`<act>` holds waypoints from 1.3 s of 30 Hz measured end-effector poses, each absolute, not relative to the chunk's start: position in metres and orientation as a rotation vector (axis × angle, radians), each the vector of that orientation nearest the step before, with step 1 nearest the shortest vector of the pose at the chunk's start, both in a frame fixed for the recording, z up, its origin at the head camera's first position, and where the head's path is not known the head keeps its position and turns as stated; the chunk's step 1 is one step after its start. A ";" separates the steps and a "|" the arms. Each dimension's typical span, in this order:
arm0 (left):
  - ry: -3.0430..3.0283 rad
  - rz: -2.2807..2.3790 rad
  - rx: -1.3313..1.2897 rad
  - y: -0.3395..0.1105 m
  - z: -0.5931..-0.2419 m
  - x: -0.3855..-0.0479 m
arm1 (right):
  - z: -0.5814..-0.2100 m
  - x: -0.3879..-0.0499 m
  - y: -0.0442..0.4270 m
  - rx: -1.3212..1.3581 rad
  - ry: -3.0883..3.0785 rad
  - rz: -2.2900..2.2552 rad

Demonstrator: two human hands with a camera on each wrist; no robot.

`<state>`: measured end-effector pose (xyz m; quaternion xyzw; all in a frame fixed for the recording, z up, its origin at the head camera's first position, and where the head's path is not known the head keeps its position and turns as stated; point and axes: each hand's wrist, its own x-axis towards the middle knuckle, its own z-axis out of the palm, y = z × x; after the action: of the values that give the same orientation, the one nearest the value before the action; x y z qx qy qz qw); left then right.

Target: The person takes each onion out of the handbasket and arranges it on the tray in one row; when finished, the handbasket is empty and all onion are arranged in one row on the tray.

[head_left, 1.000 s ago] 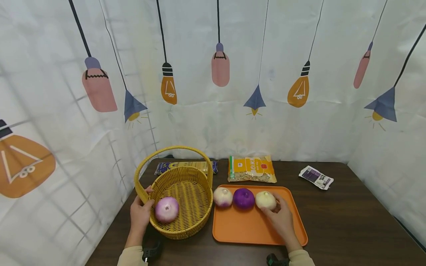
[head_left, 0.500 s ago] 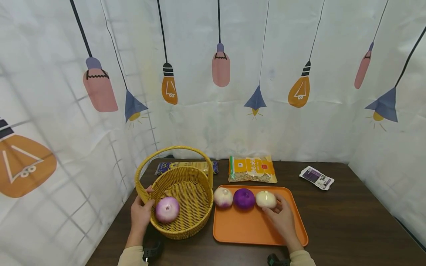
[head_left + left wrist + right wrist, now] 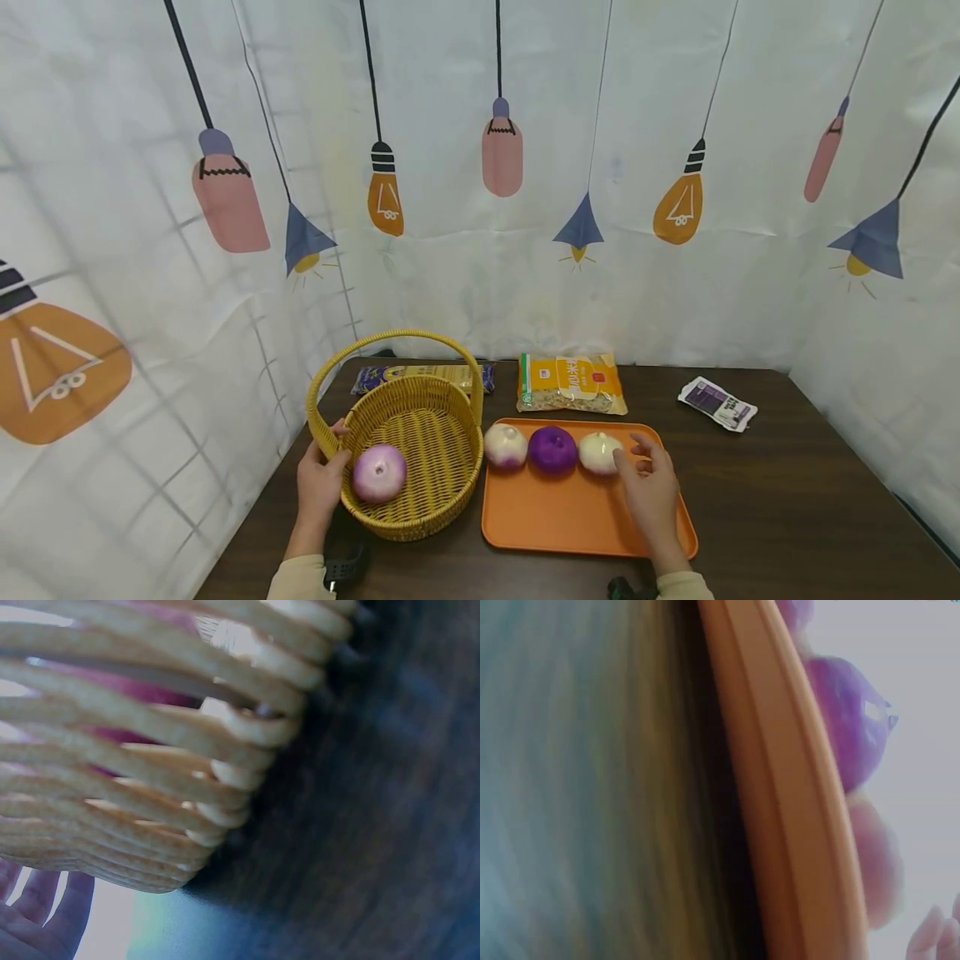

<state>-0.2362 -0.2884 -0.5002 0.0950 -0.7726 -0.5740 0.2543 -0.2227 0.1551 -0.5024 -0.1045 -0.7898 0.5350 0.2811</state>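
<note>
A yellow woven basket (image 3: 442, 492) with a tall handle holds one pale purple onion (image 3: 378, 473). At its left rim my left hand (image 3: 320, 483) grips the basket by the base of the handle. On the orange tray (image 3: 555, 525) a white-and-purple onion (image 3: 506, 446), a deep purple onion (image 3: 552, 451) and a pale yellow onion (image 3: 598, 453) form a row. My right hand (image 3: 651, 492) is just right of the pale yellow onion, fingers relaxed and apart, holding nothing. Woven strands of the basket (image 3: 135, 742) fill much of the left wrist view.
Behind the basket lies a blue-and-yellow packet (image 3: 360, 380). An orange-and-clear bag of grain (image 3: 572, 385) is behind the tray, and a small purple-and-white packet (image 3: 717, 403) lies at the back right of the dark table (image 3: 787, 500). A patterned curtain hangs behind.
My right hand has let go of the pale yellow onion and moved slightly right of it. My left hand keeps its grip on the basket.
</note>
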 end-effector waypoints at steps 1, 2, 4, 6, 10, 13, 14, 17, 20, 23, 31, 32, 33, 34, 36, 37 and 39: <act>-2.098 -1.560 0.259 -0.288 -0.500 -0.236 | -0.501 -0.222 0.152 -0.273 -2.098 1.430; -2.098 -1.559 0.263 -0.288 -0.500 -0.236 | -0.500 -0.221 0.148 -0.255 -2.087 1.423; -2.109 -1.546 0.273 -0.289 -0.501 -0.237 | -0.497 -0.221 0.139 -0.203 -2.062 1.442; -2.109 -1.546 0.278 -0.289 -0.501 -0.237 | -0.495 -0.220 0.129 -0.136 -2.053 1.467; -2.102 -1.561 0.274 -0.290 -0.502 -0.238 | -0.489 -0.217 0.106 -0.008 -2.078 1.526; -2.101 -1.580 0.276 -0.291 -0.502 -0.240 | -0.482 -0.216 0.088 0.083 -2.096 1.575; -2.104 -1.585 0.279 -0.291 -0.502 -0.240 | -0.477 -0.215 0.082 0.107 -2.101 1.591; -2.112 -1.598 0.287 -0.292 -0.501 -0.240 | -0.457 -0.208 0.062 0.220 -2.095 1.636; -2.122 -1.581 0.289 -0.291 -0.500 -0.239 | -0.435 -0.199 0.043 0.342 -2.118 1.692; -2.126 -1.558 0.295 -0.291 -0.502 -0.238 | -0.434 -0.199 0.026 0.469 -2.186 1.791; -2.123 -1.564 0.292 -0.292 -0.504 -0.238 | -0.460 -0.215 -0.021 0.763 -2.313 1.850; -2.122 -1.564 0.288 -0.292 -0.504 -0.238 | -0.461 -0.217 -0.026 0.772 -2.329 1.826; -2.122 -1.562 0.289 -0.292 -0.504 -0.239 | -0.462 -0.219 -0.031 0.775 -2.356 1.795; -2.124 -1.560 0.291 -0.292 -0.504 -0.239 | -0.462 -0.220 -0.036 0.769 -2.386 1.769; -2.129 -1.554 0.300 -0.291 -0.504 -0.239 | -0.462 -0.223 -0.044 0.760 -2.443 1.716; -2.129 -1.554 0.303 -0.291 -0.504 -0.239 | -0.461 -0.225 -0.048 0.757 -2.470 1.684; -2.130 -1.552 0.305 -0.291 -0.504 -0.239 | -0.460 -0.229 -0.056 0.754 -2.517 1.628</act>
<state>-0.2387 -0.2915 -0.5038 0.1115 -0.7789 -0.5677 0.2420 -0.2286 -0.0557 -0.4599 0.2440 -0.8140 0.5265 0.0253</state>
